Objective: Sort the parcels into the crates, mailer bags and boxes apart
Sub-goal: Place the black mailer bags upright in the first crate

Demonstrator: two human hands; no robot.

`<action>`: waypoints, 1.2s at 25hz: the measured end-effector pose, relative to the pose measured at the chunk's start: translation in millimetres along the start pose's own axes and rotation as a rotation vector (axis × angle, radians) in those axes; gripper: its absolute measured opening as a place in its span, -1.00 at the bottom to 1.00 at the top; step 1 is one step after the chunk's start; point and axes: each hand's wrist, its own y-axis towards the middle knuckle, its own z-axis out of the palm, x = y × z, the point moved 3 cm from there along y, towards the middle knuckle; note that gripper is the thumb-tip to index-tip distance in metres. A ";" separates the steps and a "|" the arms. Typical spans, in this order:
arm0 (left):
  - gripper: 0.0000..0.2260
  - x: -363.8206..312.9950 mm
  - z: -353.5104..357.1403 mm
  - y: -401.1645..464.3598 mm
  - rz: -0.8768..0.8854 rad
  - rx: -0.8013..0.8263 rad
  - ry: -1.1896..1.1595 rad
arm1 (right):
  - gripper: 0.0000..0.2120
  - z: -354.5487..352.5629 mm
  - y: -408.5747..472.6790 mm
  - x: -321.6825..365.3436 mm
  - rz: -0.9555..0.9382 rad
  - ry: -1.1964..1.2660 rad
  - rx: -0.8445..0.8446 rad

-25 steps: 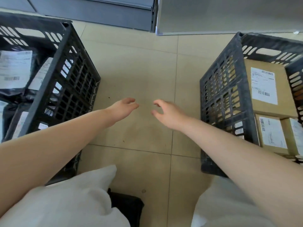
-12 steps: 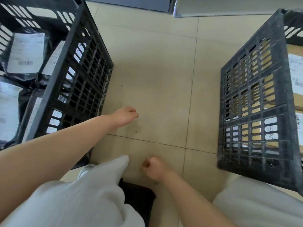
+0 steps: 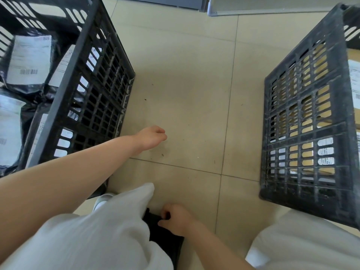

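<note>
The floor (image 3: pixel 185 78) is laid in large beige tiles with thin grey grout lines; a few dark specks lie on the tile between the crates. At the top edge, a grey panel (image 3: pixel 165 0) and a paler metal-edged panel (image 3: pixel 272 4) meet the floor.

A black slatted plastic crate (image 3: pixel 91 78) stands on the left. Inside it lie black mailer bags (image 3: pixel 29 61) with white shipping labels, overlapping one another. A second black crate (image 3: pixel 307 121) stands on the right, well apart from the first. Brown cardboard boxes (image 3: pixel 323 98) show through its slats, with white labels against the lower openings.

The left hand (image 3: pixel 151 139) is stretched out low over the bare tile, near the left crate's corner, with its fingers loosely curled and nothing in them. The right hand (image 3: pixel 176 219) is down between the person's knees, which are clad in white trousers (image 3: pixel 109 230). Its fingers (image 3: pixel 165 212) and thumb pinch the upper edge of a black parcel (image 3: pixel 161 236) that lies on the floor, partly hidden behind the left knee. Whether it is a bag or a box cannot be told. A white shoe (image 3: pixel 102 199) shows just beside the left crate.
</note>
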 end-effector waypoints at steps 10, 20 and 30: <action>-0.60 3.0 3.6 2.1 -0.013 0.022 -0.036 | -0.78 -94.6 4.5 -5.3 0.006 0.185 -0.251; -0.48 5.1 22.9 0.5 0.123 0.232 0.115 | -0.81 -178.2 7.3 -34.4 0.192 0.538 -0.658; -0.35 4.3 49.5 -12.3 0.632 0.022 0.943 | -0.85 -168.0 19.0 -40.6 0.323 0.998 -0.693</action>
